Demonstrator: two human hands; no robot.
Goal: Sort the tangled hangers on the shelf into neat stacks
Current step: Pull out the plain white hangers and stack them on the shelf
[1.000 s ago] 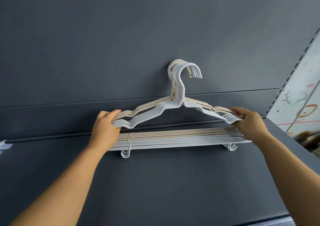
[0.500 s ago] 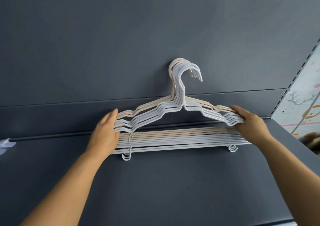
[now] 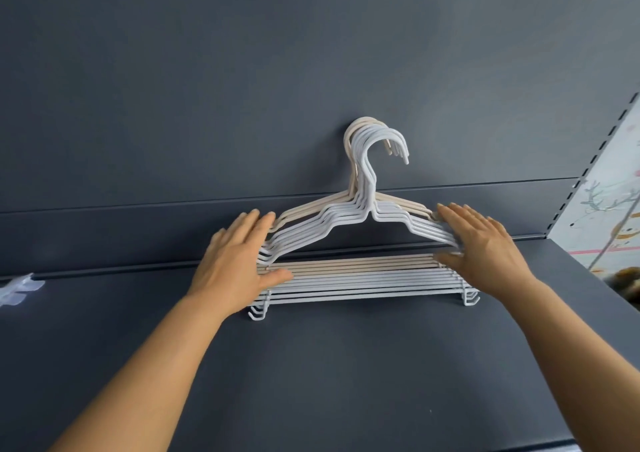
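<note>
Hangers (image 3: 360, 271) lie in one squared stack on the shelf (image 3: 346, 382) — left hand (image 3: 235, 261) and right hand (image 3: 485, 247) rest flat-fingered on its ends, gripping nothing; task looks nearly finished.

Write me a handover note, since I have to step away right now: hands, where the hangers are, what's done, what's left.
Left hand: open, fingers flat against the left end of the hanger stack.
Right hand: open, flat against the right end.
Hangers: one stack lying on the dark shelf, beige ones behind, white in front, hooks lined up toward the back panel.
Done: this stack is gathered and nearly even.
Left: square the slightly fanned edges, then let go. No other hangers in view; a small clear item lies at far left.
</note>
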